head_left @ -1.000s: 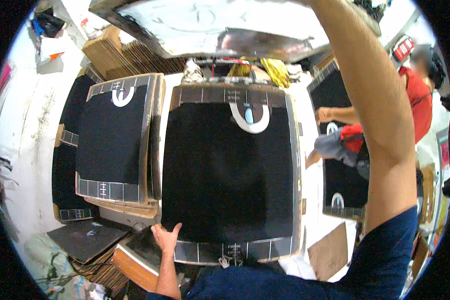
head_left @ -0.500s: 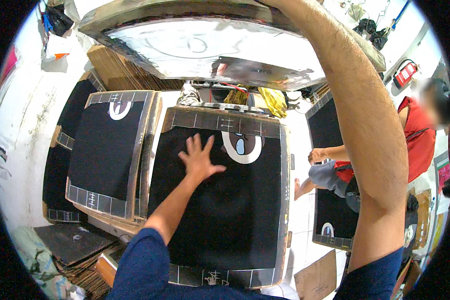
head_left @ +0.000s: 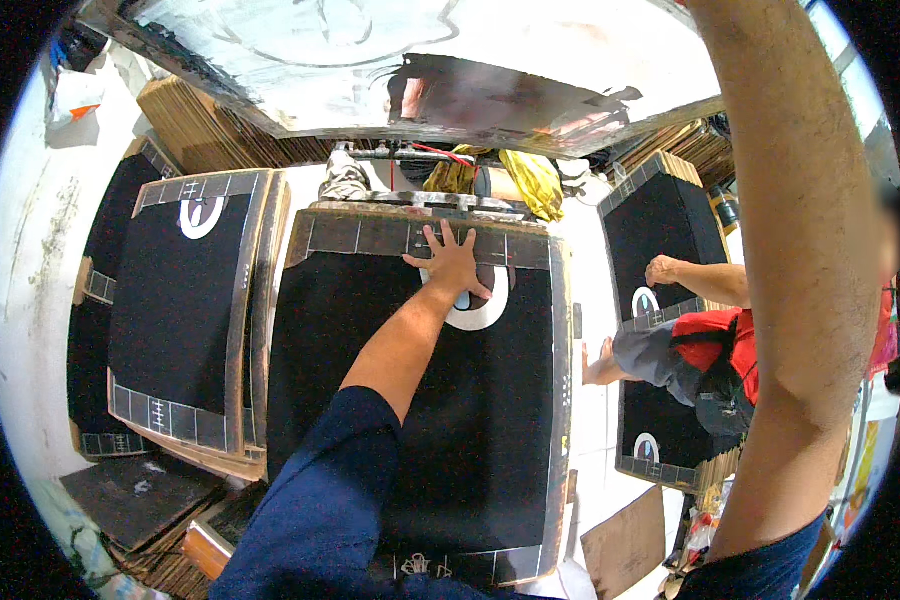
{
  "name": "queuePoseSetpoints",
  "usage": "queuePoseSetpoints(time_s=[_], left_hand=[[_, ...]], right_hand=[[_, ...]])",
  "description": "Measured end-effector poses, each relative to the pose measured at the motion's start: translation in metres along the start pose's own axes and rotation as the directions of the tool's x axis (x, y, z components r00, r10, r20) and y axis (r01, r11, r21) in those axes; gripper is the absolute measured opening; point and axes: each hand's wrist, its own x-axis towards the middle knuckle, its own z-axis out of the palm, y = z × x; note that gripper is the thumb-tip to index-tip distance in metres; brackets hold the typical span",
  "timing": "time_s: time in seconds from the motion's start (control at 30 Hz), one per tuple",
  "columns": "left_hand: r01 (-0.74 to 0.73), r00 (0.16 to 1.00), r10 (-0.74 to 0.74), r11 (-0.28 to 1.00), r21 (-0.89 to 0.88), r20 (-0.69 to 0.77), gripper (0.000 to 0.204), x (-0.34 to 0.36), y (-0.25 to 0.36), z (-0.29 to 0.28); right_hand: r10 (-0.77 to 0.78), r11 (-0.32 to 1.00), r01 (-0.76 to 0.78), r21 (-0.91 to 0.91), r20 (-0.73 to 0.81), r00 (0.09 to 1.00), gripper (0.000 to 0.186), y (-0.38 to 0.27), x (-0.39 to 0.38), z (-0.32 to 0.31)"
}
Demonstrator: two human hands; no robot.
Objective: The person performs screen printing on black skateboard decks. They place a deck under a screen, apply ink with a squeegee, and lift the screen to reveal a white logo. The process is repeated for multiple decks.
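Observation:
My left hand (head_left: 448, 262) rests with fingers spread over the top of the middle board, on a white arched print with a dark centre (head_left: 480, 320) and the clear gridded strip. Black fabric (head_left: 480, 420) covers this board (head_left: 560, 420). My right forearm (head_left: 800, 250) rises along the right side to the top edge, where the hand is out of sight. Above the board hangs a large framed screen (head_left: 270, 60) with a pale, smeared surface and faint drawn lines, near the top of that forearm.
Stacked boards with black fabric stand left (head_left: 175, 310) and right (head_left: 650, 220). A co-worker (head_left: 710, 340) in red and grey is at the right. Cardboard stacks (head_left: 200, 115) and yellow crumpled material (head_left: 530, 180) lie behind. A brown sheet (head_left: 620, 540) lies at lower right.
My left hand has moved from the board's lower left edge up onto the print at its top. My right forearm and the screen have shifted in view as the camera moved.

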Motion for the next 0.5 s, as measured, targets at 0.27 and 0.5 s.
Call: queuePoseSetpoints(time_s=[0.27,0.5], left_hand=[[0.052,0.997,-0.054,0.998,0.04,0.06,0.148,0.003,0.011,-0.006],[0.062,0.993,-0.066,0.997,0.047,0.098,0.148,0.007,0.014,-0.007]], right_hand=[[-0.034,0.999,0.034,-0.017,0.009,0.999,0.055,-0.003,0.009,0.011],[-0.051,0.998,0.051,-0.024,0.015,0.999,0.053,-0.004,0.012,0.018]])
